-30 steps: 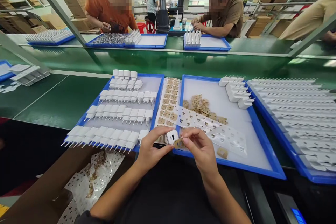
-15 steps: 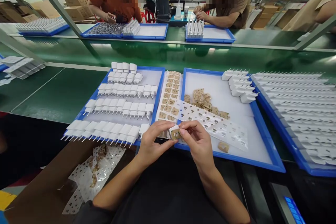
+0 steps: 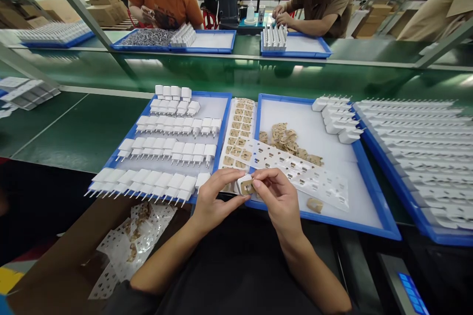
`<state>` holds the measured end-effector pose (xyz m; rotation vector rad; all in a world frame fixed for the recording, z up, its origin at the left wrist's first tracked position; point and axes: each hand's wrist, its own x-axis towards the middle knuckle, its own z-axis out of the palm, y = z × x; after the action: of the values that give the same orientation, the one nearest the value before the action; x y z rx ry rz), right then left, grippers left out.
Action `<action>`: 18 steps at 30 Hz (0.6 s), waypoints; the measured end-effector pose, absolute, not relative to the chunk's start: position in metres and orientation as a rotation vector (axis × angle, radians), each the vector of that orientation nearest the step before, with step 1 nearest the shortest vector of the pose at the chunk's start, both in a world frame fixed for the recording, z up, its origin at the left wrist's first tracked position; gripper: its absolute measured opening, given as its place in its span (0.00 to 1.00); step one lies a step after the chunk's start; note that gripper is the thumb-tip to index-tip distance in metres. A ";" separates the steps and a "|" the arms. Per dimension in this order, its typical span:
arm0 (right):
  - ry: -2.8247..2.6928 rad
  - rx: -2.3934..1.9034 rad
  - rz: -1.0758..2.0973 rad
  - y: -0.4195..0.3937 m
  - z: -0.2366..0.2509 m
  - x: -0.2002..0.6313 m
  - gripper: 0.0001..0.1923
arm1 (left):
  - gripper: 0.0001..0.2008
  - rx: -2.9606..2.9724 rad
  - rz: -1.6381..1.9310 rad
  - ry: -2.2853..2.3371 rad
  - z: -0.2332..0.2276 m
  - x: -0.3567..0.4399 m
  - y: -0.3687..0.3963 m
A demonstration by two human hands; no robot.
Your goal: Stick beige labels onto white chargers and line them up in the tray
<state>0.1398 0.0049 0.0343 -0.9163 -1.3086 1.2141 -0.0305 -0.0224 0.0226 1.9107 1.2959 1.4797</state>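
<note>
Between thumb and fingers, my left hand [image 3: 218, 197] grips a white plug adapter [image 3: 240, 184], its end face turned up toward me. A tan sticker [image 3: 247, 187] with cut-outs lies against that face. My right hand [image 3: 277, 194] pinches the sticker's right edge, thumb and forefinger pressed together. Both hands meet just over the front edges of two blue trays. Behind them lies a sheet of tan stickers [image 3: 235, 133]. A clear perforated film [image 3: 295, 167] stretches to the right, near a heap of loose tan pieces [image 3: 284, 139].
Rows of white adapters [image 3: 148, 179] stand in the left blue tray [image 3: 226, 123]. More adapters [image 3: 334, 113] sit at the back of the right blue tray [image 3: 384, 221], and another full tray [image 3: 414, 157] is beyond. A cardboard box [image 3: 55, 266] stands below left. Co-workers sit across the green belt [image 3: 207, 71].
My hands hold nearly the same pose around the adapter and sticker. The view has shifted slightly. Across the belt, the co-worker in orange has leaned differently.
</note>
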 end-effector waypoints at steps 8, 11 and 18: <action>-1.339 -0.923 1.184 0.004 0.033 0.139 0.02 | 0.24 1.939 1.478 1.286 0.022 -0.032 -0.023; -1.355 -0.932 1.158 0.003 0.032 0.137 0.03 | 0.23 1.966 1.497 1.295 0.023 -0.031 -0.022; -1.378 -0.974 1.052 0.001 0.028 0.132 0.05 | 0.22 2.033 1.529 1.296 0.026 -0.029 -0.022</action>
<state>0.1317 0.0011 0.0285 -0.9741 -1.3781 1.0515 -0.0286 -0.0218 0.0264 2.0334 1.2956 1.5289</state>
